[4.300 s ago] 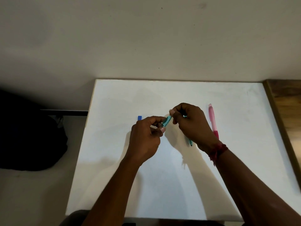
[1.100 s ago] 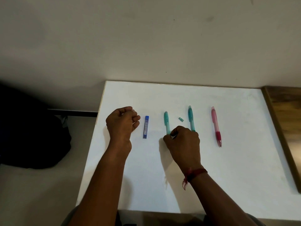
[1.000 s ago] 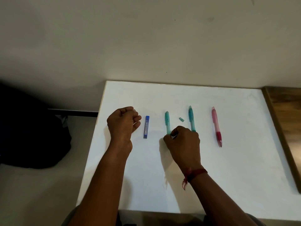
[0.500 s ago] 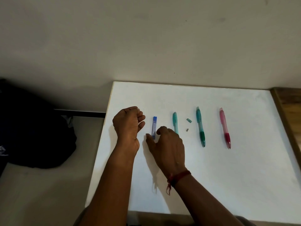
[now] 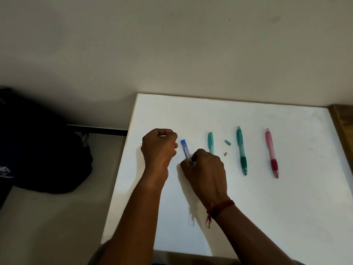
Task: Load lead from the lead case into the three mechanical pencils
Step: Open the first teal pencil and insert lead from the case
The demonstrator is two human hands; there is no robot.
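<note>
On the white table (image 5: 267, 207) lies the blue lead case (image 5: 185, 149), and my right hand (image 5: 205, 170) pinches its near end, which tilts slightly left. My left hand (image 5: 159, 148) rests just left of the case as a loose fist holding nothing. A light teal mechanical pencil (image 5: 210, 142) lies right of the case, its lower half hidden behind my right hand. Its small teal cap (image 5: 227, 142) and a tiny grey piece (image 5: 225, 154) lie beside it. Further right lie a darker teal pencil (image 5: 241, 151) and a pink pencil (image 5: 271, 153), both pointing toward me.
A dark bag (image 5: 38, 146) sits on the floor left of the table. A wooden surface (image 5: 342, 123) borders the table's right edge. A plain wall stands behind the table's far edge.
My right hand left the light teal pencil, moved left, and closed its fingers on the near end of the lead case. My left hand stayed in place as a fist.
</note>
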